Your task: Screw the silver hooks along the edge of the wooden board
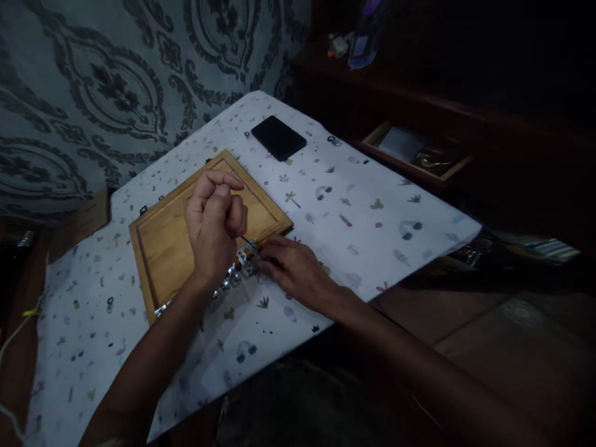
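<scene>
A wooden board (pixel 172 230) with a groove around its rim lies at an angle on the table. Along its near edge runs a row of shiny metal fittings (pixel 234 274). My left hand (pixel 214 220) is curled closed above the board. From it a thin dark rod (pixel 245 240) slants down to the fittings near the board's right corner; its upper part is hidden in the fingers. My right hand (pixel 298 270) rests low beside that corner, its fingers pinched at the end metal fitting (pixel 250 253). The fingertips are partly in shadow.
A black phone (pixel 279 138) lies beyond the board on the white printed tablecloth (pixel 354 205). An open drawer (pixel 419 152) stands behind the table at right. A clear bottle (pixel 365 43) is on the dark cabinet. A cardboard piece (pixel 81 226) sits at the left edge.
</scene>
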A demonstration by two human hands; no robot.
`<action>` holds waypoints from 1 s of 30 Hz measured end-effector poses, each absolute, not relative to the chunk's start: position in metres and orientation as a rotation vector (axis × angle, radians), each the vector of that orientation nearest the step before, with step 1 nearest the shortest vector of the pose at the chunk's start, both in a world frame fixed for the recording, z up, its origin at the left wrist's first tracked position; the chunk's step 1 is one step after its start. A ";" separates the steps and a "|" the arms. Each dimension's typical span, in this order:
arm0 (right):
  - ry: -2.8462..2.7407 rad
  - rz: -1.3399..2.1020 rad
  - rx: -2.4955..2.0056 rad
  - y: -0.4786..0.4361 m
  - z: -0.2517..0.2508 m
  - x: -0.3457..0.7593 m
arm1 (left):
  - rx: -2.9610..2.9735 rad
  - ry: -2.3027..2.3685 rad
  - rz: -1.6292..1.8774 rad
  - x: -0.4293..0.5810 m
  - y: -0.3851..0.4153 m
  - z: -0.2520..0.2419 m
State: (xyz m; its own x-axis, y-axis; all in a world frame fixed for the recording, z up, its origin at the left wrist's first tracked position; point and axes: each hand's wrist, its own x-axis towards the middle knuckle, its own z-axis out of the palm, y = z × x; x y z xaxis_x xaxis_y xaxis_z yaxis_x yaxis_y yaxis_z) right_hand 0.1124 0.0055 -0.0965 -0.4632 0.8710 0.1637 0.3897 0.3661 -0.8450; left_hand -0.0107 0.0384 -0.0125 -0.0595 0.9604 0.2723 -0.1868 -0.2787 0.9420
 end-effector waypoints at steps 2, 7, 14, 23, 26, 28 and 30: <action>-2.024 1.004 -1.083 0.005 -0.097 0.112 | 1.235 0.951 1.517 -0.010 0.039 -0.012; -2.036 1.004 -1.095 0.006 -0.095 0.113 | 1.263 0.929 1.503 -0.010 0.038 -0.013; -2.035 1.007 -1.066 0.006 -0.095 0.113 | 1.301 0.890 1.587 -0.014 0.029 -0.006; -2.020 1.024 -1.064 0.005 -0.095 0.113 | 1.289 0.867 1.565 -0.014 0.019 -0.008; -2.026 1.013 -1.068 0.005 -0.095 0.113 | 1.281 0.854 1.571 -0.013 0.020 -0.011; -2.030 1.009 -1.075 0.006 -0.096 0.112 | 1.266 0.877 1.573 -0.013 0.020 -0.012; -2.029 1.009 -1.070 0.006 -0.097 0.112 | 1.257 0.893 1.568 -0.013 0.020 -0.012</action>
